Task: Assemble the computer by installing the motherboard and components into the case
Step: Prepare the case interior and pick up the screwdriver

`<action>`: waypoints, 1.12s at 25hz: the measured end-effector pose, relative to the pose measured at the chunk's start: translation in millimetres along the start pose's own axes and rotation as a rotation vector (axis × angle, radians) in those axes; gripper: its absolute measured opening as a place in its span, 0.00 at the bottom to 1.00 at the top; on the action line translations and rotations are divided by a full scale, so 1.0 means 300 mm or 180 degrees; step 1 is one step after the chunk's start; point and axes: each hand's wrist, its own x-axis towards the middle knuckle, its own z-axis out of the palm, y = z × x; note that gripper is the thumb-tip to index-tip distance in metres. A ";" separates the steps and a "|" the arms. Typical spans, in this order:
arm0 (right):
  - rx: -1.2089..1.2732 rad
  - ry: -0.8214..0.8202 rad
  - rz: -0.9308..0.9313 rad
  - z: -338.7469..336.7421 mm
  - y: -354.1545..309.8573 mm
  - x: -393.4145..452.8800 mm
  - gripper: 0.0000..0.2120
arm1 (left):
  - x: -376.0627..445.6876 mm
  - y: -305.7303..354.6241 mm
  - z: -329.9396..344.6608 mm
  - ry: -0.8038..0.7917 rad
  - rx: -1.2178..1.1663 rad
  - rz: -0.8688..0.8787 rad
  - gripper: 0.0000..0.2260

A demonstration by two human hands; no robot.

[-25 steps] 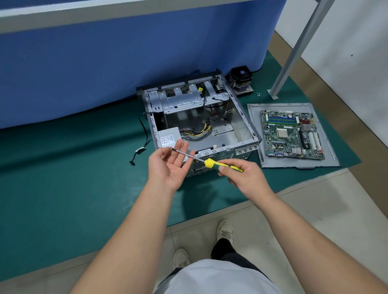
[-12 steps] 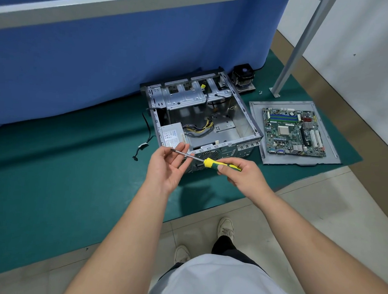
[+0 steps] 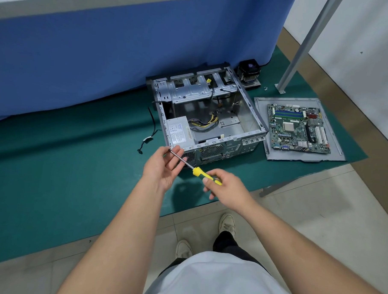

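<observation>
A green mat [image 3: 65, 174] covers the floor in front of a blue partition [image 3: 126, 55], with pale tiles nearer my feet and a grey metal post [image 3: 304, 45] standing at the right. On the mat I see the open computer case [image 3: 209, 116] lying on its side, its power supply [image 3: 180, 133] in the near-left corner with yellow and black wires beside it. The motherboard [image 3: 298, 129] is outside the case, resting on a grey panel [image 3: 262, 132] just to the right of it. A cooler fan [image 3: 249, 71] sits behind the case's far right corner, and a loose black cable [image 3: 149, 136] trails on the mat at the left.

My right hand [image 3: 226, 188] has its fingers curled around the yellow handle of a screwdriver [image 3: 200, 172], held above the mat in front of the case. My left hand [image 3: 163, 167] is palm-up with fingers loosely extended, and the screwdriver's metal shaft lies across those fingers, its tip near my fingertips by the case's near-left corner. I cannot tell whether the thumb presses the shaft.
</observation>
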 end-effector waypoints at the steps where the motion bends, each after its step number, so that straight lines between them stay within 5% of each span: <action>1: -0.0084 -0.0145 0.0007 0.032 0.006 -0.011 0.02 | 0.002 -0.004 -0.008 0.0040 0.0033 0.0003 0.05; 10: 0.0189 -0.0685 0.0543 0.225 0.051 -0.081 0.09 | 0.041 -0.086 -0.049 0.0279 0.0674 -0.0343 0.05; 28: 0.0513 -0.0605 0.0822 0.215 -0.008 -0.039 0.11 | 0.117 -0.050 -0.043 0.0239 0.0755 -0.0569 0.05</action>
